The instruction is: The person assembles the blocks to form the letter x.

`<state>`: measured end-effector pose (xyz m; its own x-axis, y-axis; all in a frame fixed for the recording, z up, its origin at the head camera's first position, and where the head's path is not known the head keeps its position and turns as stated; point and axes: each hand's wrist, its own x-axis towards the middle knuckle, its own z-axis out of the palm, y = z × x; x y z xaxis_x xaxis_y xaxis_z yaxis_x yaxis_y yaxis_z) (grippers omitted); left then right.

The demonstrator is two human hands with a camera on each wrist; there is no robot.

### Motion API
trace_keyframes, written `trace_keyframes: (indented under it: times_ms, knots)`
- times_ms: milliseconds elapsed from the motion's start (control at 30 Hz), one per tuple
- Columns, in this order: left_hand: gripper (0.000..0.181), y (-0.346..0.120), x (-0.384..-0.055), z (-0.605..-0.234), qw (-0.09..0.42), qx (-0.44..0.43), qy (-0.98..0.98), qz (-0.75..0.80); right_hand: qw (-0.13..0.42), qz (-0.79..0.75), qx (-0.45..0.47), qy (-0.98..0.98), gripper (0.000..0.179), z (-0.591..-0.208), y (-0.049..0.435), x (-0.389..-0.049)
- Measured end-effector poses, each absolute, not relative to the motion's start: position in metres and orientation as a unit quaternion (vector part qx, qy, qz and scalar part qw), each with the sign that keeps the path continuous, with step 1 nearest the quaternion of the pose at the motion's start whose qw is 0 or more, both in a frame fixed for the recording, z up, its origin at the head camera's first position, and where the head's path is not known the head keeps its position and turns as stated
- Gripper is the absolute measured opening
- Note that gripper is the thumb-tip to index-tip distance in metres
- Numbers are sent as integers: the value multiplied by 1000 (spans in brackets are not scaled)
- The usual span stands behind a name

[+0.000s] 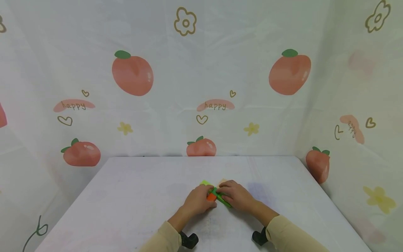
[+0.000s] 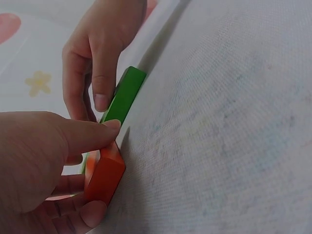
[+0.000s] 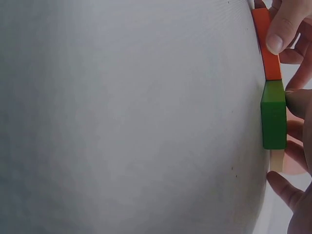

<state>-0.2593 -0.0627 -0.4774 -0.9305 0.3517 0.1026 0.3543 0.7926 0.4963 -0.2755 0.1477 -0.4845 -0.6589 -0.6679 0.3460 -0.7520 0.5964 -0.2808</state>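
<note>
Several coloured blocks lie pushed together on the white table. My left hand (image 1: 197,200) holds an orange block (image 2: 108,174), thumb on its upper edge and fingers curled round its far end. End to end with it lies a green block (image 3: 274,122), its end touching the orange one in the right wrist view. My right hand (image 1: 238,197) grips the green block, fingers bent over its far side. Behind them, in the head view, a yellow-green block (image 1: 205,182) shows beyond the left hand. A pale wood-coloured block (image 3: 277,160) sits by the right fingers, partly hidden.
The white table (image 1: 132,196) spreads out around both hands, with its back edge against a printed curtain (image 1: 163,129). Black wrist mounts (image 1: 190,241) stick out beneath the beige sleeves (image 1: 292,232). A dark cord (image 1: 39,227) hangs at the lower left.
</note>
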Motion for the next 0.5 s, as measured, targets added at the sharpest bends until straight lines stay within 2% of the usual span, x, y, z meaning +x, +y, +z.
trace_keyframes:
  times_ms: [500]
  knots:
    - [57, -62, -257, -475, 0, -172, -949, -264, 104, 191, 396, -892, 25, -480, 147, -273]
